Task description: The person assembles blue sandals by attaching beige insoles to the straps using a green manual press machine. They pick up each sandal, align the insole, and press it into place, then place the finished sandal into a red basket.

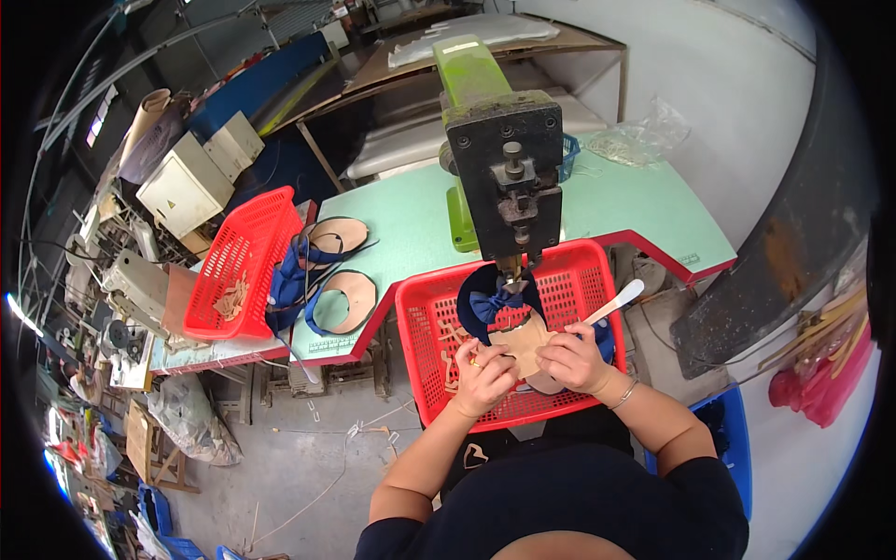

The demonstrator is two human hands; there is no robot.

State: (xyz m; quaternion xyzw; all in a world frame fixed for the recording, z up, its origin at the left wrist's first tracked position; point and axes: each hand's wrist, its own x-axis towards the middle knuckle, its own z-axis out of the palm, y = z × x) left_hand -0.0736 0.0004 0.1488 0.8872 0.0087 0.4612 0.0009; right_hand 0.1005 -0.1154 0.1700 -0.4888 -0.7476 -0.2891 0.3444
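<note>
Both hands are closed on a sandal with a tan sole piece [525, 343] and a navy strap with a bow [495, 304]. My left hand [483, 375] pinches its near left edge; my right hand [571, 358] grips the right edge. A flat stick with a whitish tip [616, 301] sticks out up and right from my right hand. The sandal's far end is at the metal tip [511, 273] of a green and black machine [504, 177]. My fingers partly hide the sole. Below lies a red plastic basket [411, 322] with tan scraps inside.
On the green table [401, 219] at left lie navy-strapped sandals [347, 301] beside another red basket [247, 224] with tan scraps. A plastic bag [644, 140] lies at the back right. A thick dark curved post [779, 247] stands at right, above a blue bin [737, 448].
</note>
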